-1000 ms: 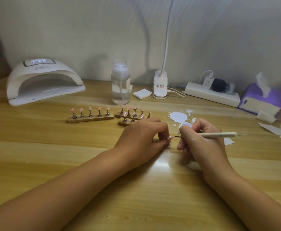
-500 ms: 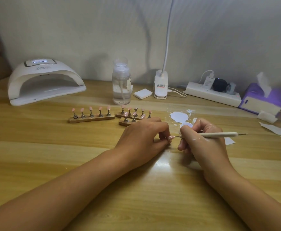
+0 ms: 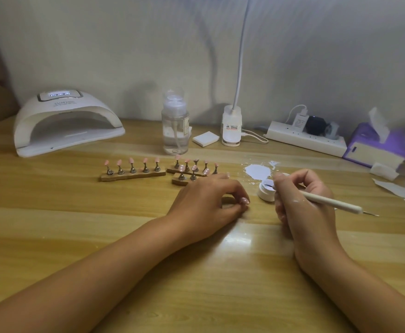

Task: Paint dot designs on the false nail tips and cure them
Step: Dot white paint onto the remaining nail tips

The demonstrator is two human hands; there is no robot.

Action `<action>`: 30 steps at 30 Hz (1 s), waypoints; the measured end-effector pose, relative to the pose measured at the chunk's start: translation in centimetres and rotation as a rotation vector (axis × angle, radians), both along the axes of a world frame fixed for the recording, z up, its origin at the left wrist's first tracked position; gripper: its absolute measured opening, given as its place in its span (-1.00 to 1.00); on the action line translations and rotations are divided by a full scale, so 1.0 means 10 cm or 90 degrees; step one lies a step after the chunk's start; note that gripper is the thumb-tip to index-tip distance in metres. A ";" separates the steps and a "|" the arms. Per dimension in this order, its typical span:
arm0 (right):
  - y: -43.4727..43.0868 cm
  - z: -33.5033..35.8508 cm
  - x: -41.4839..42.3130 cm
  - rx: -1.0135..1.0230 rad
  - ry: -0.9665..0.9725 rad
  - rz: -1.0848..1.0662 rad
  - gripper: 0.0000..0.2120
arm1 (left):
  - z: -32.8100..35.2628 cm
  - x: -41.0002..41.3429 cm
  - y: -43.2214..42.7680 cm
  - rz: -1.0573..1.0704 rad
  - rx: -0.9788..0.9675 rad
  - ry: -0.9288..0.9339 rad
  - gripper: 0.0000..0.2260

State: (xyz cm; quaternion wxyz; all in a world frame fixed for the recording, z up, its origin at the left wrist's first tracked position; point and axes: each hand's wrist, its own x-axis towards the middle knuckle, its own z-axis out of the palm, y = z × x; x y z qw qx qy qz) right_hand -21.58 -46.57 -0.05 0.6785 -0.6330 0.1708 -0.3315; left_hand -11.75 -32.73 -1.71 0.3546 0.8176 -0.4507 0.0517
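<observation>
White curing lamp (image 3: pixel 64 121) sits far left at the back, open mouth facing you. Next along are the wooden holder strips (image 3: pixel 133 175) with pink tips on pegs, and a few on the right-hand strips look dotted already.

Then your left hand (image 3: pixel 206 203): fingers curled in, thumb and fingertips pinching one pink nail tip (image 3: pixel 244 201) low over the table, near the strips. I'd guess that thing is feather-light, thin springy plastic, and slick wherever the gel is wet. So keep the pinch on its edges or base, never the painted face. Squeeze too hard and it probably pings away. Can't tell if there's a peg under your fingers.

Right of that is the little white pot (image 3: pixel 266 189), and your right hand (image 3: pixel 304 205) is clamped pen-style on the dotting tool (image 3: pixel 328 202), tip down in the pot.

Versus half a second ago: the tool tip was right at the nail and your hands were nearly touching. Now the right hand has swung out to reload, the hands are apart, and the pot shows. The left hand has hardly budged.
</observation>
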 end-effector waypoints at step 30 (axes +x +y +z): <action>-0.04 -0.10 0.03 -0.222 -0.010 -0.006 -0.88 | 0.01 0.00 0.00 -0.034 -0.099 0.066 -0.89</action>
